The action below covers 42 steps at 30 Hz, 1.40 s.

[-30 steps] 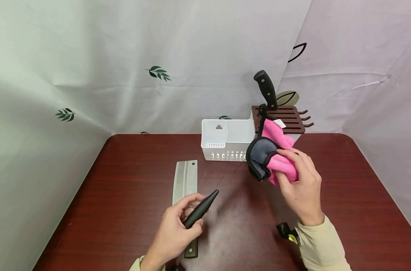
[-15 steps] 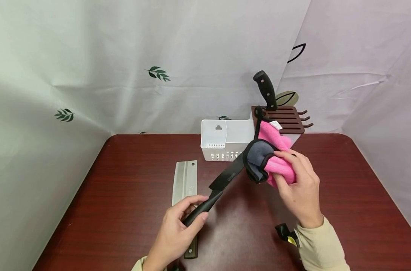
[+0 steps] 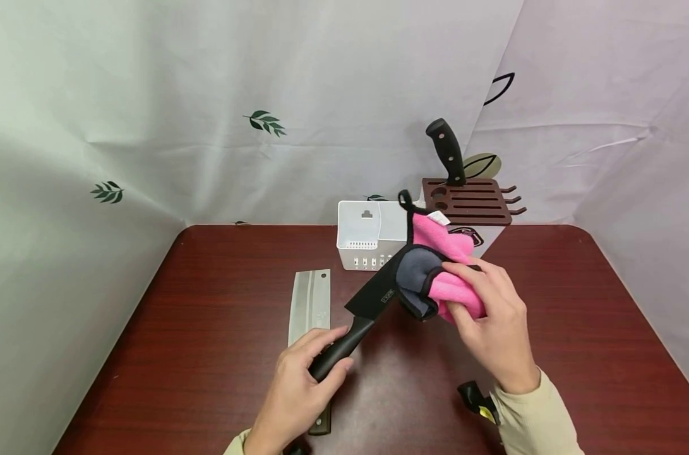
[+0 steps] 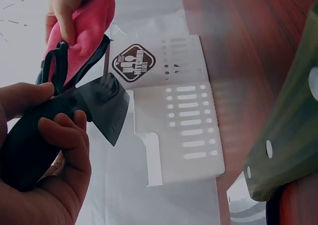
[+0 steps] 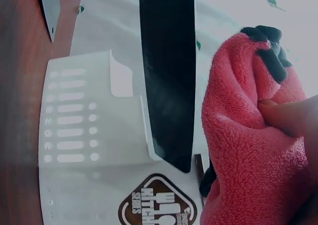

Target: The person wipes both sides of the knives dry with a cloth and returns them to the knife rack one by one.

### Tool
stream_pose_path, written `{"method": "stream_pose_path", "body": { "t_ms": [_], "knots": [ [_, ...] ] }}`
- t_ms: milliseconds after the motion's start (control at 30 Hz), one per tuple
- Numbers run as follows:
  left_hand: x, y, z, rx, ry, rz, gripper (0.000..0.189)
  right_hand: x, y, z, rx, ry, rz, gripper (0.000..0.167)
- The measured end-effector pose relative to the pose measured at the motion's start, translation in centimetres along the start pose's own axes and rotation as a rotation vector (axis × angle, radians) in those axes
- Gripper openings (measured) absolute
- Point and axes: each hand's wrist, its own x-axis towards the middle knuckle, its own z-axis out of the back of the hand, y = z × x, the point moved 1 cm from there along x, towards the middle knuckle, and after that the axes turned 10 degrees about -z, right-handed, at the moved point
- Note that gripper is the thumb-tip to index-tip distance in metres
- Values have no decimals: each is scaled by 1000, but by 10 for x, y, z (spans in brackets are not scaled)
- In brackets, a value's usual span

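Observation:
My left hand (image 3: 299, 382) grips the black handle of a kitchen knife (image 3: 375, 292), its dark blade slanting up to the right. In my right hand (image 3: 497, 319) is a bunched pink and grey cloth (image 3: 437, 237) with black edging and a hanging loop. From the head view the cloth overlaps the far part of the blade, hiding most of it. The right wrist view shows the broad black blade (image 5: 169, 76) alongside the pink cloth (image 5: 243, 135); whether they touch there I cannot tell. Beneath my left hand lies a cleaver (image 3: 311, 303), partly covered, its blade pointing away.
A white holder (image 3: 358, 227) with a perforated basket stands at the table's back. Its brown slotted top (image 3: 480, 212) has side hooks and bears a black-handled knife (image 3: 448, 151). Pale curtains (image 3: 236, 76) hang behind the dark red table (image 3: 208, 316).
The knife's blade has turned from edge-on to show its flat side. My right hand has moved the cloth left and slightly down, towards the handle. The left hand stays nearly in place.

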Motion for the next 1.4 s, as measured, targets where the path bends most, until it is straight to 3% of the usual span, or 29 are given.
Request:
{"method": "stream_pose_path", "body": {
  "t_ms": [333, 733, 967, 1167, 1400],
  "knots": [
    [-1, 1, 0, 80, 10, -113, 43, -4, 18, -10, 30, 81, 119, 31],
    [-1, 3, 0, 130, 41, -292, 35, -14, 34, -20, 6, 192, 194, 30],
    [1, 4, -3, 190, 36, -322, 36, -16, 38, -21, -25, 301, 221, 44],
    [1, 5, -6, 214, 14, -327, 40, -18, 39, -22, -38, 345, 223, 44],
    [3, 5, -7, 240, -33, -393, 30, -21, 37, -26, -71, 401, 174, 44]
  ]
}}
